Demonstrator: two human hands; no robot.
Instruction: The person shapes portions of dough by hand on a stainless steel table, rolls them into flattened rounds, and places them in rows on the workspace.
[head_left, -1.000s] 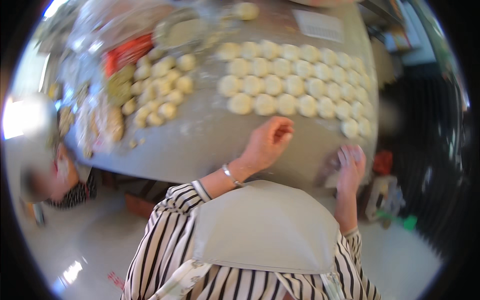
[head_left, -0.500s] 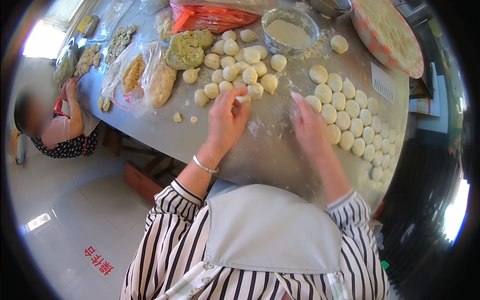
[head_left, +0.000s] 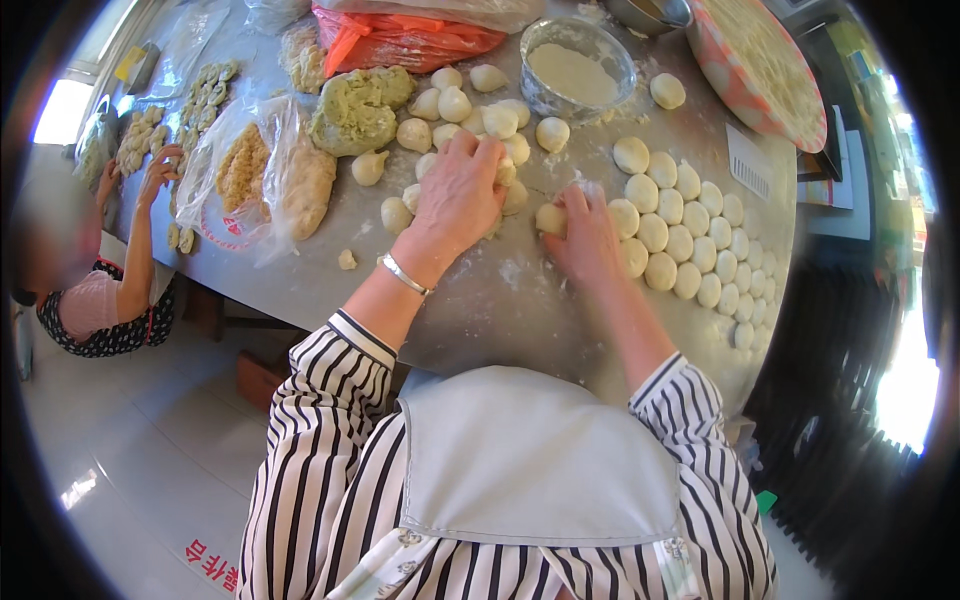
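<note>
A loose heap of pale dough balls (head_left: pixel 453 104), some with pinched tips, lies ahead of me on the metal table. My left hand (head_left: pixel 458 195), a silver bangle at its wrist, reaches over the heap's near side with its fingers curled round a dough ball (head_left: pixel 506 172). To the right of it, my right hand (head_left: pixel 585 235) grips another dough ball (head_left: pixel 550 219) low against the table, thumb side to the left. Beside that hand, flattened round dough pieces (head_left: pixel 680 243) sit in neat rows. My palms and most undersides of my fingers are hidden.
A flour bowl (head_left: pixel 577 75) stands behind the heap. Left of it are a green dough lump (head_left: pixel 362 110), a plastic bag of yellowish filling (head_left: pixel 244 172) and a red bag (head_left: pixel 410 45). A slotted scraper (head_left: pixel 748 163) lies right. A co-worker's hand (head_left: pixel 158 175) is far left.
My left hand has moved forward onto the heap and closed round a dough ball. My right hand has shifted left and now grips a ball. The co-worker's hands have moved apart. The view has shifted slightly.
</note>
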